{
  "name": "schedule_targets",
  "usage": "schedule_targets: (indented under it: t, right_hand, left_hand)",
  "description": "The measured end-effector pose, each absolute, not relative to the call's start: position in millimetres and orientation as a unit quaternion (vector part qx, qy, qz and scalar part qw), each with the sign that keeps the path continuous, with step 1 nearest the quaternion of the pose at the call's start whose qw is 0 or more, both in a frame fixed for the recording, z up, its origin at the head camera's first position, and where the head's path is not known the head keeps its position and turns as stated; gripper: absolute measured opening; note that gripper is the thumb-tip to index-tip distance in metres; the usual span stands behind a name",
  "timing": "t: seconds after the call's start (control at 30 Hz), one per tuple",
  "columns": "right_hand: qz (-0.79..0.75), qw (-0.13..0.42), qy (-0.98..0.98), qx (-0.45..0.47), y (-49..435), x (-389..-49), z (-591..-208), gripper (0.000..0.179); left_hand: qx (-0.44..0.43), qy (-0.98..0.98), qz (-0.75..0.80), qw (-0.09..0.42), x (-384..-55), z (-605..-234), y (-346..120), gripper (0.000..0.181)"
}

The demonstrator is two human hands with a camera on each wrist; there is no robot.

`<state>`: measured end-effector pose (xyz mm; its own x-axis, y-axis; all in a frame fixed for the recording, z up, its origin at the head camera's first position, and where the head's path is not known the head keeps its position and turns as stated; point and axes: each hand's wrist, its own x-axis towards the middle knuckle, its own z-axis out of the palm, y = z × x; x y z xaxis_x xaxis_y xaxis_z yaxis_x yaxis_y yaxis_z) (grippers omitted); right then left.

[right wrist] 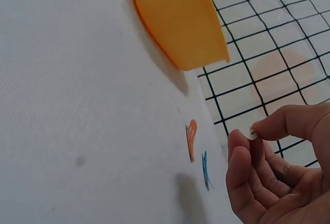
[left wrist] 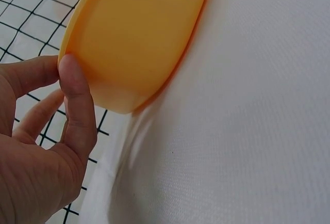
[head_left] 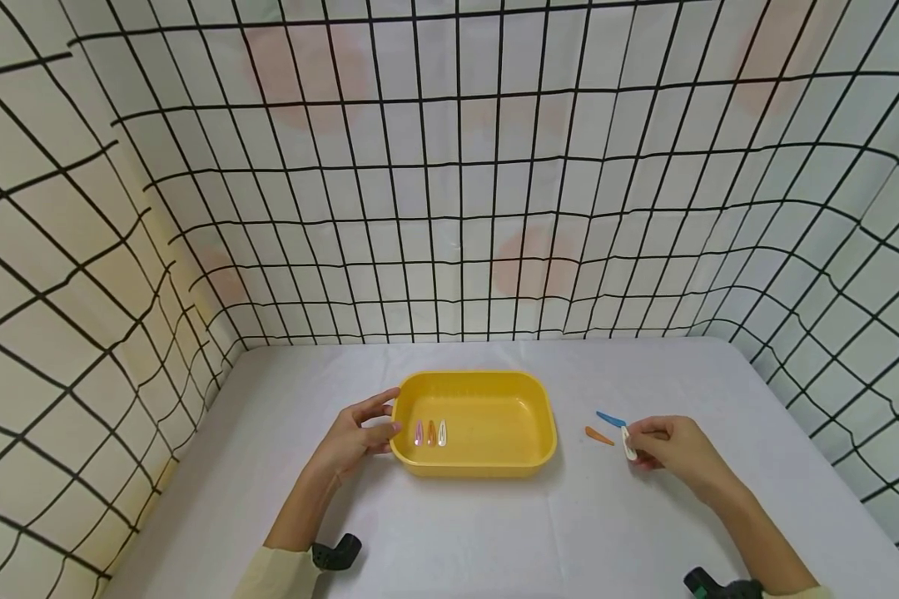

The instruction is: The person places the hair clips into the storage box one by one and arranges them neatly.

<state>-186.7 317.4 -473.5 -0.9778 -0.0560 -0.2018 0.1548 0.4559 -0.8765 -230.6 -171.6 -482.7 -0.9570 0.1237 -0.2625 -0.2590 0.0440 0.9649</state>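
Note:
A yellow tray stands on the white-covered table, and my left hand pinches its left rim between thumb and fingers. Lying side by side in the tray's left part are a pink snap hair clip, an orange one and a white one. To the right of the tray, my right hand pinches another white hair clip, mostly covered by the fingertips in the right wrist view. Beside that hand, a blue hair clip and an orange hair clip lie on the cloth.
A black wire grid backed by pale cloth encloses the table at the back and both sides. The white tablecloth extends in front of the tray. Each wrist wears a black camera.

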Motion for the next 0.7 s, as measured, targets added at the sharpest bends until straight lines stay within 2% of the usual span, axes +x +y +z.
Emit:
schedule_targets:
  t: [0.7]
  right_hand:
    - [-0.567, 0.094, 0.818, 0.021, 277.1, -209.9, -458.9, 0.042]
  left_hand:
    - [-0.045, 0.712, 0.687, 0.136, -231.9, -485.6, -171.8, 0.063]
